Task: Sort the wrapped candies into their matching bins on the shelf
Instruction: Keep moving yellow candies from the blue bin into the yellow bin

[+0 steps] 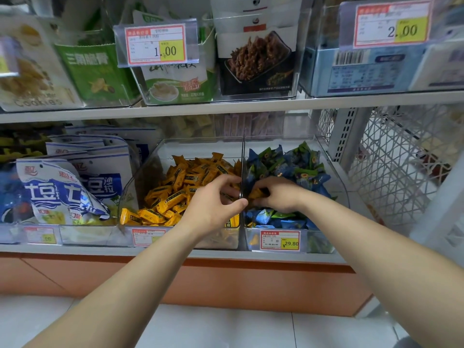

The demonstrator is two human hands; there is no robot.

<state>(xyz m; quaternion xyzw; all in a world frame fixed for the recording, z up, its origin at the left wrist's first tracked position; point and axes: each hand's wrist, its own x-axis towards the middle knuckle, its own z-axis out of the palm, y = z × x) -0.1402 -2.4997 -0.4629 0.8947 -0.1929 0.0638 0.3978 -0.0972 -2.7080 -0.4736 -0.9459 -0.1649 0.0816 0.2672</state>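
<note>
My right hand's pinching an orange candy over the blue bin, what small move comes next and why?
Probably carry the orange candy left across the divider and release it: the right hand holds it above blue wrappers, while matching orange ones fill the left bin.

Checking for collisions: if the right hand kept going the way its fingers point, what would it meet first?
Probably the clear divider, right ahead of the right hand and the orange candy it pinches. The left hand is about as near; depth is unclear.
</note>
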